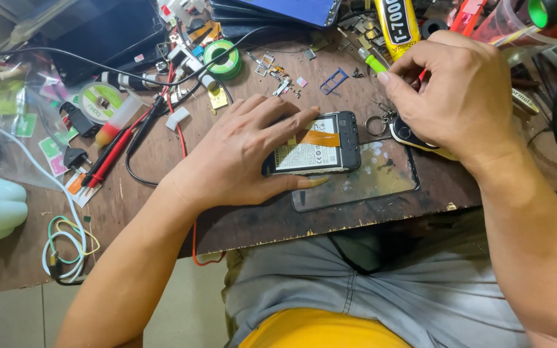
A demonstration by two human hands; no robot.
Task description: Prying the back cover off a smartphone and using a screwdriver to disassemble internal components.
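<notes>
An opened black phone lies back-up on a glass panel, its battery and an orange strip showing. My left hand rests over the phone's left end, fingers spread along its top and bottom edges, holding it down. My right hand hovers to the phone's upper right, fingers pinched on a small tool with a light green handle. A key ring lies just below that hand.
The brown worktop is crowded: a yellow glue tube, a blue SIM tray, a green solder spool, red probes, a dark tablet, cables, and small parts at the back.
</notes>
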